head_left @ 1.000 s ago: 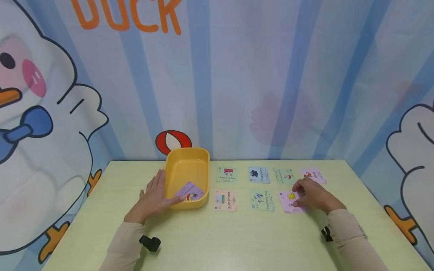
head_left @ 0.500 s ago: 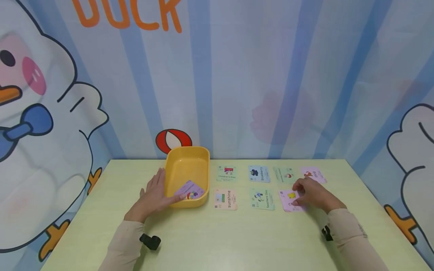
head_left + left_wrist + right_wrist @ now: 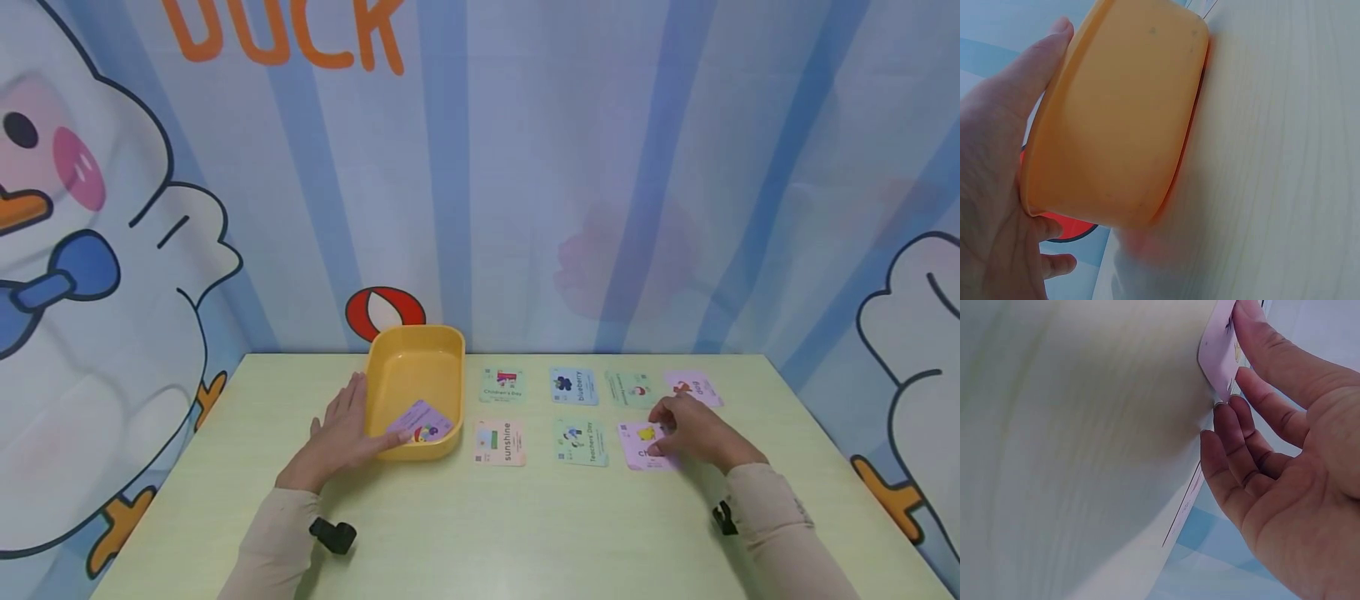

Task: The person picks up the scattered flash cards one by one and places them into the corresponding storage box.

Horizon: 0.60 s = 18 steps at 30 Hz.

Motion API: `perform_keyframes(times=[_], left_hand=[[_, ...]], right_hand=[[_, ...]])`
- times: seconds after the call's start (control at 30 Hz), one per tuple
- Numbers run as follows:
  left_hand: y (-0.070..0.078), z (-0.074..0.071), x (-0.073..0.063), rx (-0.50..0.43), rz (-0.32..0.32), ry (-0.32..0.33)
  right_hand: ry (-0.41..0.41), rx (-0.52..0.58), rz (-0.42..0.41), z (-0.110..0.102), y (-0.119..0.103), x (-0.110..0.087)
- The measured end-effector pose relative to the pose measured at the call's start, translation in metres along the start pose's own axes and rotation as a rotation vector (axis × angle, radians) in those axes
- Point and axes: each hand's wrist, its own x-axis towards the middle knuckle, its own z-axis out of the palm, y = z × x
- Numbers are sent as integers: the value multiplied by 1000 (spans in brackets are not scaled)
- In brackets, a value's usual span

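On pale table (image 3: 480,529) at four o'clock, still pinching lilac card (image 3: 634,451) with right hand (image 3: 693,429). Touching yellow tray (image 3: 412,375), seven o'clock, with straight-fingered left hand (image 3: 337,437). Virtually unchanged over one second, thus not advanced

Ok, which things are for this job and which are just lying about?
Seemingly in use:
yellow plastic tray, left hand touching it
lilac card with yellow picture, gripped by right hand
purple card inside tray

Probably just lying about:
peach "sunshine" card
blue "blueberry" card
lilac "dog" card
three green cards
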Motion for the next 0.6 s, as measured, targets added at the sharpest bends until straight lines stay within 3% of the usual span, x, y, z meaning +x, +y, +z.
perform_keyframes(times=[0.6], left_hand=[[1,0,-1,-1,-7,17]], right_hand=[[1,50,2,1,1,1]])
